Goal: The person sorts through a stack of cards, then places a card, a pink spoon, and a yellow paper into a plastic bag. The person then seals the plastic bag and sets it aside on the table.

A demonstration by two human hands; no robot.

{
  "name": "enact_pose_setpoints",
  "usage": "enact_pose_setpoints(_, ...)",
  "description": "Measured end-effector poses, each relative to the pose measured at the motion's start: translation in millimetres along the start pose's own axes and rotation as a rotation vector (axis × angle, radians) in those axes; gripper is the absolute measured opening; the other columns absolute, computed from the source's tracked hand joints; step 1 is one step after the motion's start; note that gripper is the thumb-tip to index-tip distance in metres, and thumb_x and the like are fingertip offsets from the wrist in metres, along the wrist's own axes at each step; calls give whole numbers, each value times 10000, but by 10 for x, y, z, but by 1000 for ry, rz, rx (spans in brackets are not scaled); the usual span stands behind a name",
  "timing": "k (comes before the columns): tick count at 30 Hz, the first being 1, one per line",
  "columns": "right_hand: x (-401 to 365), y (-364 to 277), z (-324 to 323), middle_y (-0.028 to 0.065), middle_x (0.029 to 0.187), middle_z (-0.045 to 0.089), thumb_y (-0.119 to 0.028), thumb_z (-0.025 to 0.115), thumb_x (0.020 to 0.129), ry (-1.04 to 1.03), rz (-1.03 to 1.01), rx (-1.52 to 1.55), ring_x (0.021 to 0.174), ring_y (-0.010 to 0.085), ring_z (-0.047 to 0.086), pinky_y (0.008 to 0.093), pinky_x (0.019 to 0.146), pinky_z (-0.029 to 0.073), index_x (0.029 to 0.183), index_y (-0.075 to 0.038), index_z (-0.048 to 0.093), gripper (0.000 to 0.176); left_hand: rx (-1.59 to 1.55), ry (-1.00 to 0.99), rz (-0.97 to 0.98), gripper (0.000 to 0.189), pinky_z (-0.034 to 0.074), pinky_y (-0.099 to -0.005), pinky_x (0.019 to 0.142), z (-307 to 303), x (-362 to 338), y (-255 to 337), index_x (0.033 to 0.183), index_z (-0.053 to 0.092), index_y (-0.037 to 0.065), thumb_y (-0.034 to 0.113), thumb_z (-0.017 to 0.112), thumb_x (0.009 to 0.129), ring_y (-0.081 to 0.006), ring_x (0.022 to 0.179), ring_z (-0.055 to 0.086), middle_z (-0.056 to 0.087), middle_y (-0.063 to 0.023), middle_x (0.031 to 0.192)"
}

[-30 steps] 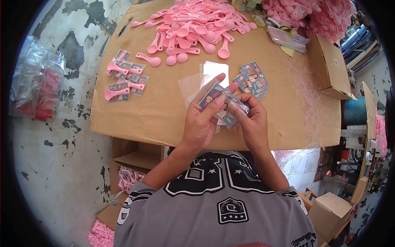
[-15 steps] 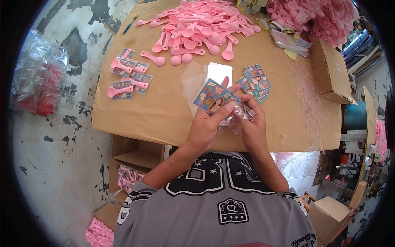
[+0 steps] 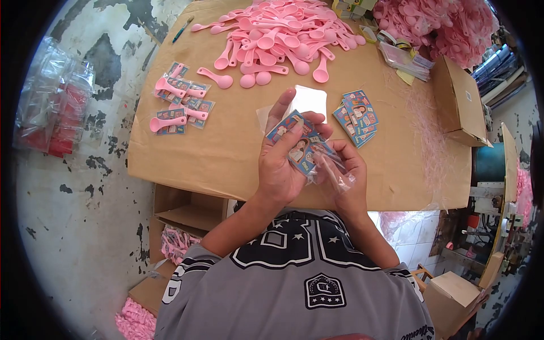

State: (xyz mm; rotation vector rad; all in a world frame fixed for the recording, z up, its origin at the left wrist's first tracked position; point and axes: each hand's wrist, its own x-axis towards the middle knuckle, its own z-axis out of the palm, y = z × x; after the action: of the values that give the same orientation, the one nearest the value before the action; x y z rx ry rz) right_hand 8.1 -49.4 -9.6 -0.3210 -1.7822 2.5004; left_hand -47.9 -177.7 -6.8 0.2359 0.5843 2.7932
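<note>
My left hand (image 3: 279, 173) grips a blue printed card (image 3: 301, 148), its thumb lying across the face and its fingers behind. From the other side my right hand (image 3: 352, 180) pinches a clear plastic bag (image 3: 331, 164), which covers the card's lower right end. How far the card goes into the bag is hard to make out. Just beyond my hands lies a white rectangular stack (image 3: 310, 102), with part of a clear sheet showing to its left. To the right rests a fanned pile of similar blue cards (image 3: 357, 119).
Pink measuring spoons (image 3: 277, 34) are heaped at the table's far side. On the left are several bagged cards with pink spoons (image 3: 180, 102). A cardboard box (image 3: 460, 102) stands at the right edge, beside stacked clear bags (image 3: 403, 61).
My left thumb has moved up the card, and its fingers have spread behind it. The bag now covers the card's lower right end, with my right hand lower on it.
</note>
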Motion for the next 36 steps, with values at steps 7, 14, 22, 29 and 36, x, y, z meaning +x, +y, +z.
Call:
enact_pose_setpoints(7,101,96,111,-15,921,604,-92,801,950,46,-121,-70,850,47,583,215,666,469,1054,-45,604,228,-24,69,-62,514,613,-388,917,-3,11,12,1581,370,66,148,535,1101,-203,1031,696,657,-96,1138)
enact_pose_setpoints(14,214,-306,82,65,920,651,12,823,809,-217,-823,-920,827,214,641,320,674,514,1059,-64,731,277,85,313,24,459,593,-331,870,-171,132,209,1479,487,51,272,608,1095,-131,929,647,640,-46,1073)
enact_pose_setpoints(22,1469,-762,-282,125,940,706,-147,718,964,-136,-664,-1119,771,259,673,384,682,542,1080,-38,718,160,-32,395,152,401,560,-296,839,-424,210,578,1406,551,56,287,627,1088,-112,848,627,650,-37,1013)
enact_pose_setpoints(29,2503,-341,-467,119,1015,718,-259,696,973,-57,-784,-1393,902,304,694,439,780,551,1198,-62,630,306,25,398,94,423,567,-328,865,-358,80,432,1416,549,42,307,615,1093,-141,888,634,652,-54,1039)
enact_pose_setpoints(36,2406,-878,-608,134,854,703,-143,670,965,-194,-748,-1389,804,273,698,412,699,539,1008,0,680,150,74,415,92,440,566,-352,920,-380,118,415,1426,547,26,310,610,1095,-169,928,638,648,-71,1069)
